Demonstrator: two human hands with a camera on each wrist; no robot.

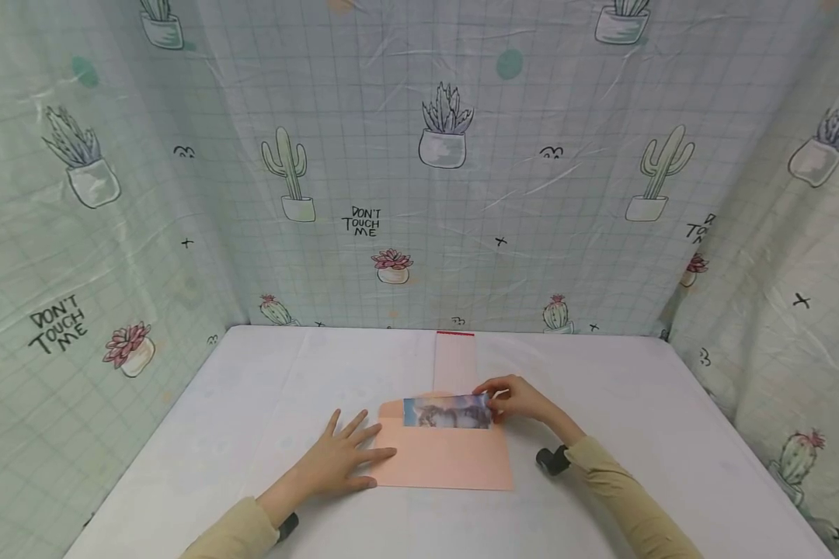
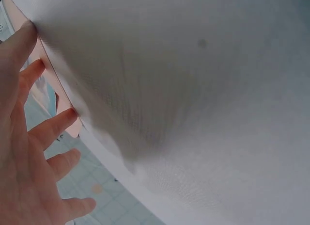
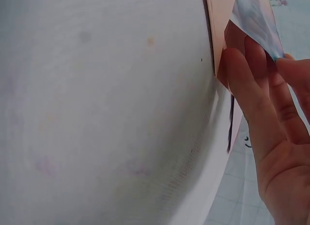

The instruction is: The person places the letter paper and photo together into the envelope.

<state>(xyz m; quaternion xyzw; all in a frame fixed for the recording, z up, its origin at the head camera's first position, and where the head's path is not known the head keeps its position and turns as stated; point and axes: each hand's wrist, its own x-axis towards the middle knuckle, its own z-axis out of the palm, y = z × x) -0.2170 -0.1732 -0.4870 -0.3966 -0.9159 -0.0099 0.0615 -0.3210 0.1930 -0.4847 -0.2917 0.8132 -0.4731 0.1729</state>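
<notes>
A peach envelope [image 1: 447, 462] lies on the white table with its flap side away from me. A card printed with a blue and purple picture [image 1: 443, 413] lies along the envelope's upper part, its lower edge at the opening. My left hand [image 1: 335, 458] rests with spread fingers on the envelope's left edge, the index fingertip over its front. At the card's right end, my right hand [image 1: 520, 397] pinches it between thumb and fingers. The right wrist view shows the thumb on the card's corner [image 3: 256, 21] and the fingers behind it, beside the envelope [image 3: 220, 21].
Behind the envelope, a pale pink strip [image 1: 454, 361] with a red end reaches toward the table's far edge. A curtain with cactus prints [image 1: 447, 217] surrounds the white table [image 1: 308, 373] at the back and sides.
</notes>
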